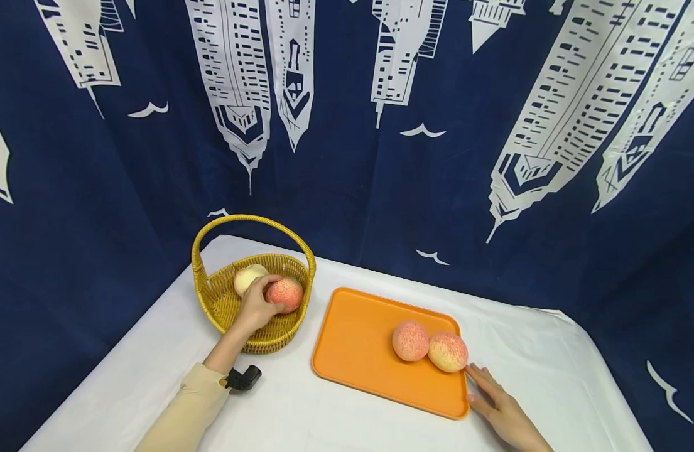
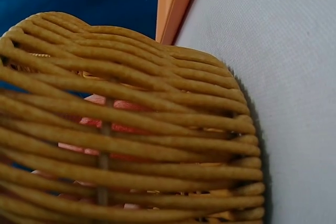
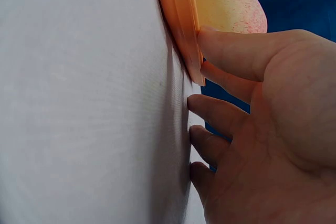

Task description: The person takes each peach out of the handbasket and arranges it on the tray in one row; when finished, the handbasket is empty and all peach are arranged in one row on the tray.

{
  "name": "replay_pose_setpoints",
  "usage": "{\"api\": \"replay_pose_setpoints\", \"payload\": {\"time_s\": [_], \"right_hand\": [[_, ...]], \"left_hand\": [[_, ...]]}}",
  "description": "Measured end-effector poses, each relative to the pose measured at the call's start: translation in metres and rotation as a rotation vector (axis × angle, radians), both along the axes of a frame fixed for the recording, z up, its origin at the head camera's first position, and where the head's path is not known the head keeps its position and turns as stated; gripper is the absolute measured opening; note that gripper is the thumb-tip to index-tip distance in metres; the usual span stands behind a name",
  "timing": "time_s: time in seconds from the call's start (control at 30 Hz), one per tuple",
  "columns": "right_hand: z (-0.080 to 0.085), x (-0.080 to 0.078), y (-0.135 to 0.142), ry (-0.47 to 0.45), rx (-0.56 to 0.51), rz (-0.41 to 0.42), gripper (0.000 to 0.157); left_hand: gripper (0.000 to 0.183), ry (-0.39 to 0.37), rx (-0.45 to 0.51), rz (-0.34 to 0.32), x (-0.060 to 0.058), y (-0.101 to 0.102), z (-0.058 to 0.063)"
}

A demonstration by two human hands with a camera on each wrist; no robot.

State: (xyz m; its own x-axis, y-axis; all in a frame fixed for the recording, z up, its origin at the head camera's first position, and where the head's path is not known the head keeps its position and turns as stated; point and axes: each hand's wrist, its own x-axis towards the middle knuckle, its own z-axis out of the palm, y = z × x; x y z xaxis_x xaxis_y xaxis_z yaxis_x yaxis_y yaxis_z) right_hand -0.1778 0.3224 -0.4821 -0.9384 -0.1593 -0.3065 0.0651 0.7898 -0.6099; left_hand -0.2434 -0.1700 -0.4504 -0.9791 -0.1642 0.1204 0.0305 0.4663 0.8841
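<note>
My left hand [image 1: 259, 307] reaches into a yellow wicker basket [image 1: 213, 307] and holds a reddish peach [image 1: 286, 295] between thumb and fingers. A pale yellow peach [image 1: 249, 278] lies beside it in the basket. Basket weave [image 2: 131, 114] fills much of the left wrist view and hides that hand. Two more peaches, one pink [image 1: 411, 341] and one yellow-pink [image 1: 448, 352], lie side by side on an orange tray [image 1: 352, 351]. At the tray's right edge is my right hand [image 1: 499, 408], its thumb against the rim and its fingers loosely extended, gripping nothing.
A white cloth [image 1: 279, 408] covers the table. The basket's tall handle [image 1: 250, 218] arches over it. Behind the table hangs a dark blue curtain [image 1: 347, 188] printed with white buildings and birds.
</note>
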Motion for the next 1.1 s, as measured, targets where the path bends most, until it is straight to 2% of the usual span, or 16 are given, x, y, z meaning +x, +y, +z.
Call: {"api": "replay_pose_setpoints", "payload": {"time_s": [0.17, 0.43, 0.7, 0.87, 1.1], "right_hand": [[0.0004, -0.0012, 0.0001, 0.003, 0.009, 0.001, 0.076], [0.0009, 0.0000, -0.0003, -0.002, 0.003, 0.003, 0.077], [0.0004, 0.0020, -0.0005, 0.011, -0.006, 0.011, 0.076], [-0.0006, 0.0013, -0.0010, 0.010, 0.000, 0.015, 0.076], [-0.0007, -0.0002, -0.0017, 0.009, 0.012, 0.016, 0.077]], "left_hand": [[0.060, -0.013, -0.003, 0.000, -0.0008, -0.0009, 0.0017], [0.068, -0.031, -0.079, -0.015, -0.0026, -0.0014, 0.0019], [0.071, 0.001, -0.118, -0.036, -0.0013, -0.0020, 0.0012], [0.074, 0.006, -0.174, -0.047, 0.0004, -0.0024, 0.0000], [0.077, 0.025, -0.173, -0.042, 0.0001, -0.0026, -0.0014]]}}
